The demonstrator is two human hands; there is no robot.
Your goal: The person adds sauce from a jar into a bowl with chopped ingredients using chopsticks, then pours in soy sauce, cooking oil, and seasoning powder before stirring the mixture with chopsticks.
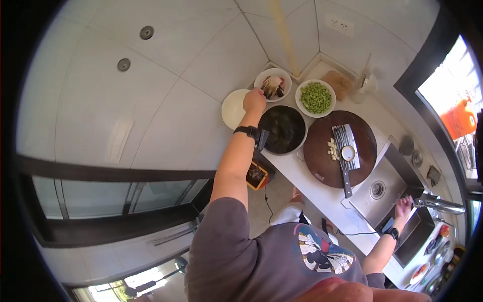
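Observation:
My left hand (255,100) is closed at the near-left rim of a white bowl (287,80) of pale and dark food; its fingertips are partly hidden. A pale round dish (233,109) lies beside it, and a dark pot (283,129) stands just below. My right hand (404,207) is over the sink by the faucet (440,203), its fingers apart, with nothing clear in them. Between the hands, a round brown board (319,136) carries a cleaver (346,176), chopped white pieces (332,150) and a small ring-shaped item (348,153) on the blade.
A bowl of chopped greens (316,97) stands behind the board. The metal sink (372,201) is at the right, with dishes past it. A tan block (338,84) is by the back wall. A cord (354,233) crosses the counter's front edge.

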